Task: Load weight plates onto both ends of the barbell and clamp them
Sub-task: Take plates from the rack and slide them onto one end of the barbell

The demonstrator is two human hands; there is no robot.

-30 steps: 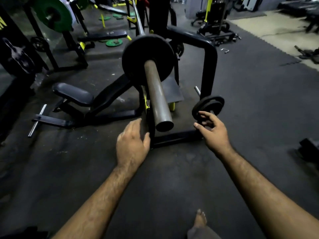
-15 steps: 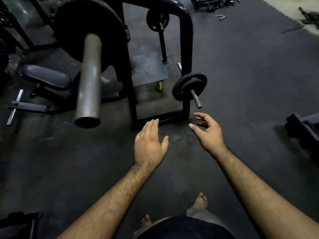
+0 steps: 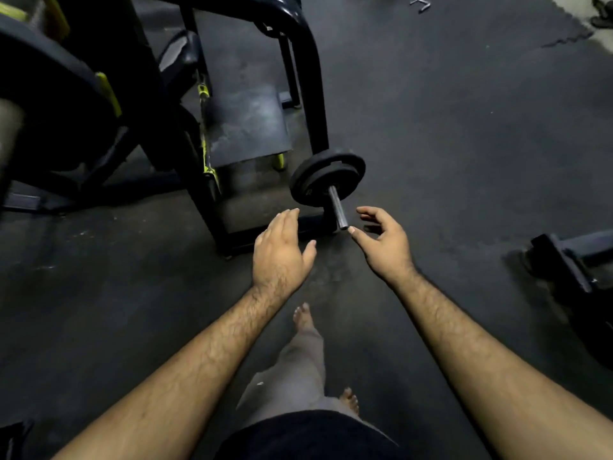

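Observation:
Two small black weight plates (image 3: pixel 326 175) hang on a short steel storage peg (image 3: pixel 338 209) at the foot of the black rack (image 3: pixel 310 78). My left hand (image 3: pixel 282 252) hovers just left of the peg, fingers straight, holding nothing. On the other side my right hand (image 3: pixel 384 242) has its fingers loosely spread, the thumb tip close to the peg's end without touching it. The barbell sleeve's blurred end (image 3: pixel 8 127) and a large black plate (image 3: pixel 56 104) on it fill the upper left edge.
A dark footplate (image 3: pixel 245 124) sits inside the rack base. My bare feet (image 3: pixel 303 315) stand on the black rubber floor (image 3: pixel 464 127). A dark piece of equipment (image 3: pixel 570 263) lies at the right edge. A small metal clip (image 3: pixel 420 5) lies far back.
The view has dipped and shifted right, so the barbell slid to the left edge. Both hands have moved forward, closing in on either side of the plate peg.

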